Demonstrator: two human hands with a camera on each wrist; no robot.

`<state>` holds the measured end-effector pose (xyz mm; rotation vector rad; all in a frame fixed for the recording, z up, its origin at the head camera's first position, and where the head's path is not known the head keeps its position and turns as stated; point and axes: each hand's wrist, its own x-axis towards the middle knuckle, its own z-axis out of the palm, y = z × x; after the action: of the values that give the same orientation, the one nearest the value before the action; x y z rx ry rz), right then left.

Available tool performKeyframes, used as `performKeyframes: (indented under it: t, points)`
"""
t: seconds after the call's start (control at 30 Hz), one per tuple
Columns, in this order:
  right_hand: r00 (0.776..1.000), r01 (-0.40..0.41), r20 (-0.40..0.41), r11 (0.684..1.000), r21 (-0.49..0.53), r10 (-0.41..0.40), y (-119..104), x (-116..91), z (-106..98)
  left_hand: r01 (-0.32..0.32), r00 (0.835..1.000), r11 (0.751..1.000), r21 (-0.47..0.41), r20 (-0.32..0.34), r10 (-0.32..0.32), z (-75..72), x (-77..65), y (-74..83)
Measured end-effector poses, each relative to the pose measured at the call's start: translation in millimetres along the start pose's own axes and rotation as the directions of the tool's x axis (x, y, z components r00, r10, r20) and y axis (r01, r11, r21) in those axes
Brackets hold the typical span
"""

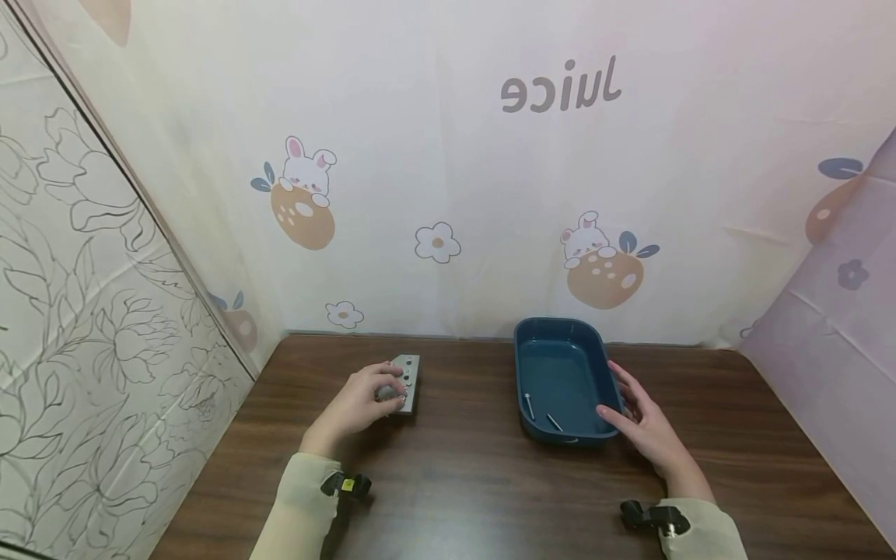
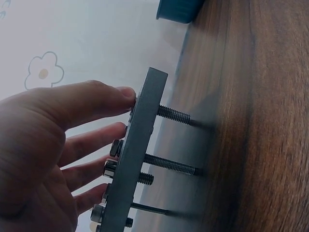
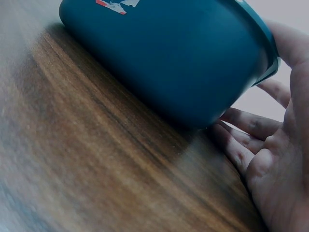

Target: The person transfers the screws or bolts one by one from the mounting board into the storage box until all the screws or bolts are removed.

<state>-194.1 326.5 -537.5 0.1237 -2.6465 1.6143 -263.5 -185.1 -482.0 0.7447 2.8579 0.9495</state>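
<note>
A grey metal plate [image 2: 137, 145] stands on the left of the table, propped on threaded bolts that stick out beneath it. My left hand [image 1: 367, 398] curls over its top, thumb and forefinger at the head of one bolt [image 2: 174, 114]; the fingertips mostly cover that head. Other bolt heads [image 2: 110, 168] line the plate's upper face, and holes show at its far end in the head view. My right hand [image 1: 647, 424] holds a dark blue tray [image 1: 563, 369] at its right near corner, thumb over the rim and fingers outside. Two small screws [image 1: 530, 407] lie inside the tray.
The brown wooden table [image 1: 448, 482] runs back to a patterned cloth wall [image 1: 448, 155]. Another cloth panel [image 1: 91, 311] borders the left side. Bare tabletop separates the plate from the tray. A torn label [image 3: 116, 5] sticks to the tray's outside.
</note>
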Motion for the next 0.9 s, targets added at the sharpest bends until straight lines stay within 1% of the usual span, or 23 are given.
performKeyframes:
  t: [0.17,0.47,0.73,0.9]
  points:
    - [1.000,-0.004,0.000,1.000,0.003,0.004,-1.7,-0.3,0.2,-0.019,1.000,1.000,-0.006,-0.006,0.019,-0.3,0.2,-1.0]
    - [1.000,-0.009,-0.001,1.000,-0.002,0.009,-2.1,-0.5,0.0,-0.028,1.000,1.000,-0.004,-0.011,0.028,-1.5,-0.2,0.3]
    - [1.000,-0.008,-0.003,1.000,-0.007,0.008,-0.9,-0.4,-0.2,-0.012,1.000,1.000,-0.023,-0.017,0.011,-2.2,1.6,0.9]
    - [1.000,-0.005,-0.001,1.000,-0.006,0.005,-0.8,-0.8,-0.2,-0.040,0.998,0.999,-0.028,-0.045,0.038,-2.7,2.4,3.6]
